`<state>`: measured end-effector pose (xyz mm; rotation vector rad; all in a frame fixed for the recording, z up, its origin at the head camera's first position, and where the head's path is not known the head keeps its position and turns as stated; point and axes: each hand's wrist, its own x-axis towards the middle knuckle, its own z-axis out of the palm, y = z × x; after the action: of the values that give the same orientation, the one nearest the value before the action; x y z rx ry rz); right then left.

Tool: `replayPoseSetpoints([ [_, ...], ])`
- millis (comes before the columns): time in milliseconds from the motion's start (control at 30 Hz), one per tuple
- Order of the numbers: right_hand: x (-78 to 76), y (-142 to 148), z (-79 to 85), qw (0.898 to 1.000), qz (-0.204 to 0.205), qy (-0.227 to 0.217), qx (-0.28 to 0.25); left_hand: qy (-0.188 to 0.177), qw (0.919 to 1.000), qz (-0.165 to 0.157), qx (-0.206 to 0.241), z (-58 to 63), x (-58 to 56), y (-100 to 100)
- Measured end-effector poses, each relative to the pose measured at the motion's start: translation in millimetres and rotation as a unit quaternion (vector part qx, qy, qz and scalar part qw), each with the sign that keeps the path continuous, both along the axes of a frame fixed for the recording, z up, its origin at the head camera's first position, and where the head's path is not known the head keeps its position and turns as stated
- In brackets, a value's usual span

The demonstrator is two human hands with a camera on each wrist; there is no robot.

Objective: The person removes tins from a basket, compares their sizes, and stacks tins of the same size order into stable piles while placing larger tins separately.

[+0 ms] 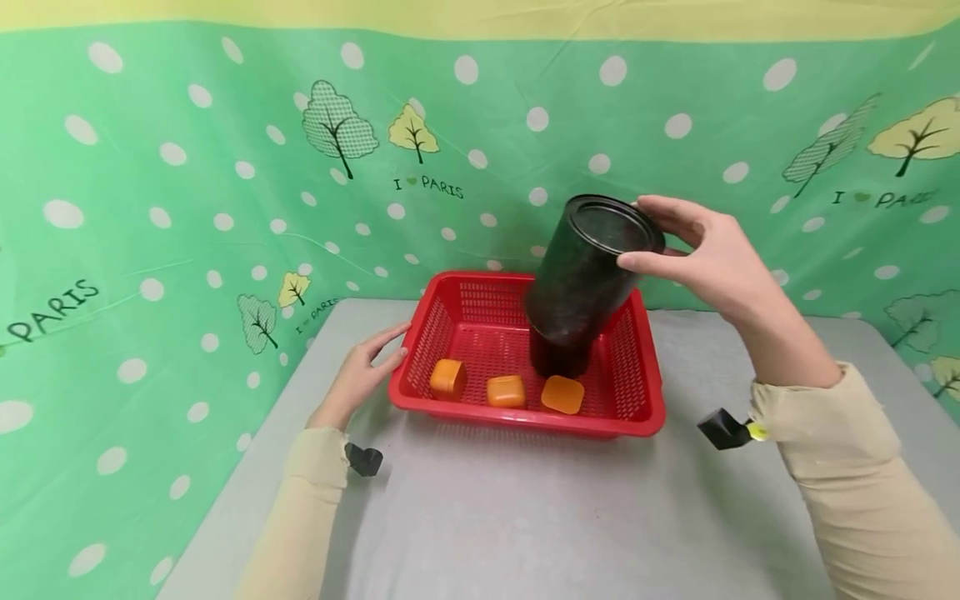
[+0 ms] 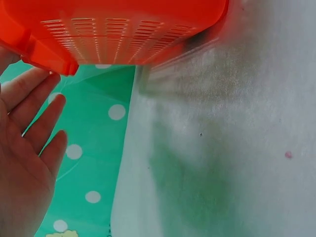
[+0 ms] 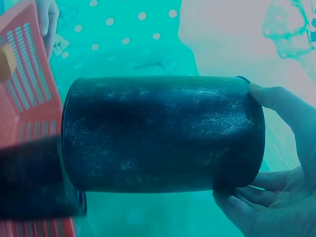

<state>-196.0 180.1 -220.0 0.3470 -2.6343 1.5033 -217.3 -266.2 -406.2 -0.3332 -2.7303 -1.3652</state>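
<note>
My right hand (image 1: 697, 254) grips the upper end of a large black cylinder (image 1: 581, 271), thumb on one side of its rim and fingers on the other. The cylinder leans, its lower end over the red plastic basket (image 1: 525, 419). A second, narrower dark cylinder (image 3: 29, 180) shows at its far end in the right wrist view, down inside the basket. My left hand (image 1: 360, 377) touches the basket's left rim; in the left wrist view its fingers (image 2: 42, 131) are mostly straight, tips right at the rim.
Three small orange pieces lie along the basket's near side: a left one (image 1: 447, 377), a middle one (image 1: 506, 391) and a right one (image 1: 562, 394). Under the basket is a pale grey tabletop (image 1: 525, 517). A green dotted cloth (image 1: 525, 167) hangs behind and at the left.
</note>
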Motion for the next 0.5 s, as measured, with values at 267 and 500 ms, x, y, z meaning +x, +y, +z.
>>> replayPoseSetpoints([
  [267, 8.8, 46.2, -8.8, 0.999, -0.043, -0.019, 0.027, 0.001, 0.9999, 0.002, -0.012, 1.0, 0.2, -1.4],
  [500, 14.0, 86.2, -19.4, 0.995, -0.090, -0.034, 0.038, 0.001, 1.0000, -0.009, -0.001, 1.5, -2.1, 0.0],
])
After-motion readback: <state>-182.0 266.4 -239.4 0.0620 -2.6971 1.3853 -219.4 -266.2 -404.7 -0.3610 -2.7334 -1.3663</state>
